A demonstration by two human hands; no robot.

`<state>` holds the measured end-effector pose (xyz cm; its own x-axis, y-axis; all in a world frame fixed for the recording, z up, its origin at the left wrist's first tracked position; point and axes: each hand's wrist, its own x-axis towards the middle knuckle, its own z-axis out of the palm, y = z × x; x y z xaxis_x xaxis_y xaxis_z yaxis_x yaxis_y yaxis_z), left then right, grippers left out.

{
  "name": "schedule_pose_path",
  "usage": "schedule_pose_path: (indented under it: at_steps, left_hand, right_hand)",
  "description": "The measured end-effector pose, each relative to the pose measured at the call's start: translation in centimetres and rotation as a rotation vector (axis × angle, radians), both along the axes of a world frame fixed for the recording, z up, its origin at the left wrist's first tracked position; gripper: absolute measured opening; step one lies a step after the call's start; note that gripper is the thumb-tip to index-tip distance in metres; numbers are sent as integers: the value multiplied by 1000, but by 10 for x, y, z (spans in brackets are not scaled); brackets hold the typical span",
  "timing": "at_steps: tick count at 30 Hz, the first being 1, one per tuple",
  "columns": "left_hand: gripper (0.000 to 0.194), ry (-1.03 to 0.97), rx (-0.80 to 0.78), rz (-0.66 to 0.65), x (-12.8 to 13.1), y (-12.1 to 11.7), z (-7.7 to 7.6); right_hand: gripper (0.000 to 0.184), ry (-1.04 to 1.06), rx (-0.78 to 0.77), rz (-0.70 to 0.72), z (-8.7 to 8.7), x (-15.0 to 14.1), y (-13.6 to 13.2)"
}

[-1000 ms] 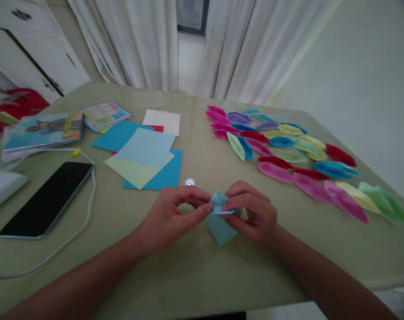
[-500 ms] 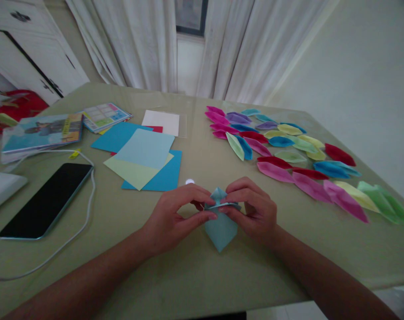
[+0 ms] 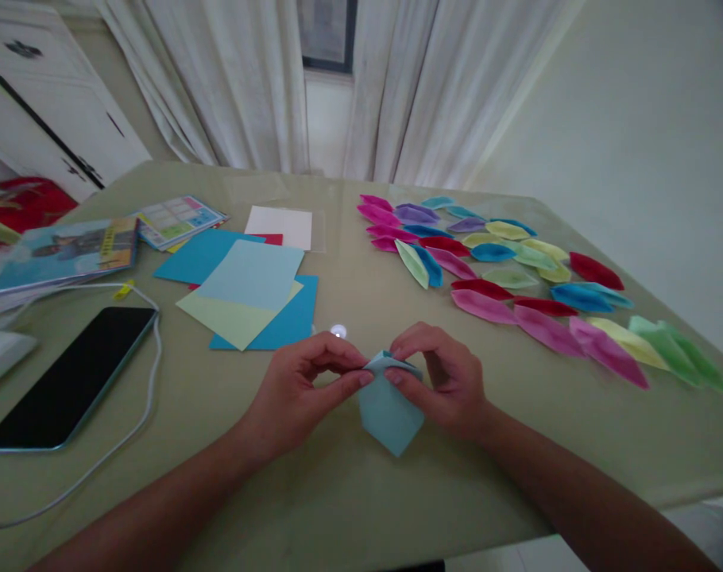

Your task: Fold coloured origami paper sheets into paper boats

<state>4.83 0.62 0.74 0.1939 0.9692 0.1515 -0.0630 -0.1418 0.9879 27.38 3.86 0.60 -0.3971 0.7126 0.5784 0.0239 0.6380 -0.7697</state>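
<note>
Between my hands is a light blue folded paper (image 3: 392, 415), its pointed end toward me and its far end partly opened into a fold. My left hand (image 3: 311, 389) pinches its upper left corner between thumb and fingers. On the opposite side my right hand (image 3: 443, 381) pinches the upper right edge, thumb on the near face. The fingers hide parts of the far edge. Just beyond my left hand lies a small round white object (image 3: 338, 330).
Loose paper sheets (image 3: 254, 274) lie at centre left, near a booklet (image 3: 63, 253). A black phone (image 3: 75, 381) and white cable (image 3: 152, 373) are on the left. Several folded paper pieces (image 3: 481, 295) in many colours spread across the right of the table (image 3: 266, 508).
The paper's far point, which stood up between my fingers, is now lower and folded over. The near face shows wider and slightly turned. The whole view has shifted a little.
</note>
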Motion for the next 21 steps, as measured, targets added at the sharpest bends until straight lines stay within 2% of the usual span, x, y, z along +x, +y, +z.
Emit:
schedule_pose_path:
  at_steps: [6, 12, 17, 21]
  left_hand:
    - [12, 21, -57, -6, 1, 0, 3]
    - [16, 50, -109, -45, 3, 0, 3]
    - [15, 235, 3, -5, 4, 0, 5]
    - [14, 274, 48, -6, 4, -1, 4]
  right_hand:
    - [29, -25, -100, -17, 0, 1, -1]
    - [8, -14, -91, -42, 3, -2, 3]
    - [12, 7, -176, -30, 7, -5, 3]
    - [11, -18, -232, 15, 6, -5, 6]
